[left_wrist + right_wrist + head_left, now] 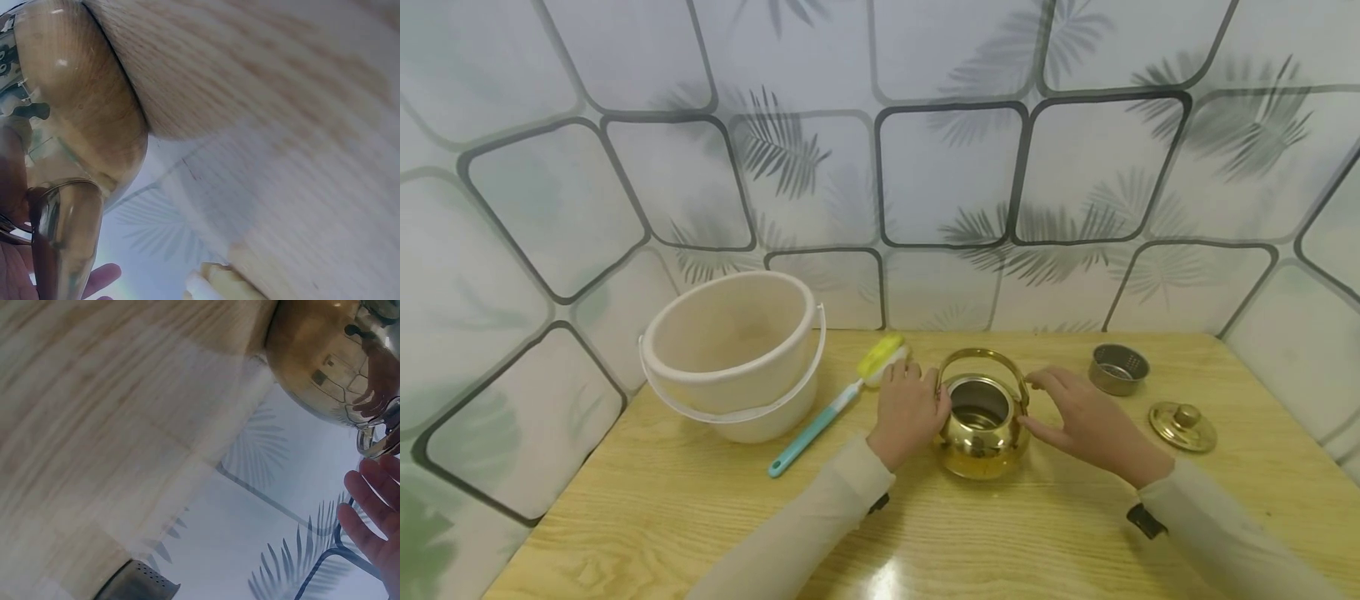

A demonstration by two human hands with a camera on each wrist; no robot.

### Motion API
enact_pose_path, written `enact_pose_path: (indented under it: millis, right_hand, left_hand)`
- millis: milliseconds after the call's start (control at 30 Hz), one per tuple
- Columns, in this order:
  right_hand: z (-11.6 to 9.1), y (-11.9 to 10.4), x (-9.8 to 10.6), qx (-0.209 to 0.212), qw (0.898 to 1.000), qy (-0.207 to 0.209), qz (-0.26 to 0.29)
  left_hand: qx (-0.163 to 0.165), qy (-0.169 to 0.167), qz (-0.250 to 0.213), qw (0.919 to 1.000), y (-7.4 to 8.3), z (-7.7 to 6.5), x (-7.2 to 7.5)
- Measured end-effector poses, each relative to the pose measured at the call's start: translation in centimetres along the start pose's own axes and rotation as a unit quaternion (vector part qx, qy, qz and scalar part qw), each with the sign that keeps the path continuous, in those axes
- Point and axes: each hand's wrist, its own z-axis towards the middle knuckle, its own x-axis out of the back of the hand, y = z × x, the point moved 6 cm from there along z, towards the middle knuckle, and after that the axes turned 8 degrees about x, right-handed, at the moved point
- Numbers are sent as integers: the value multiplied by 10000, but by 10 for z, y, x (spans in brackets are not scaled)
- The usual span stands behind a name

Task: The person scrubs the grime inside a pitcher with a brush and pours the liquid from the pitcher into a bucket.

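Observation:
A shiny gold kettle [981,454] without its lid stands on the table, its arched handle [981,353] upright. My left hand [908,417] is at the kettle's left side, the thumb against the base of the handle. In the left wrist view the gold spout [67,240] passes between that thumb and the fingers, whose tips [103,278] show beyond it. At the opposite side is my right hand [1086,421], with its thumb close to the rim and its fingers extended near the handle's hinge [369,440].
A white bucket [752,417] stands at the left, its bail hanging in front. Beside it lies a blue-handled brush [812,433] with a yellow-and-white head. Farther right are a perforated metal strainer [1117,371] and a gold lid [1183,425]. A patterned wall [947,287] closes the back.

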Motion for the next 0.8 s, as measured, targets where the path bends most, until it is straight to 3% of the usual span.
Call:
enact_pose_path:
  millis: [300,633,800]
  right_hand:
    - [-10,3,-13,-472,9966,-530,422]
    - [-14,3,-22,-896,9880,-1057,689]
    - [-15,3,-23,-930,9860,-1170,734]
  left_hand:
    - [-33,-192,-101,9998,0,1,1]
    - [-84,-1336,-412,9901,-4,1,-5]
    - [-334,-1646,-378,9851,-4,-1,-4]
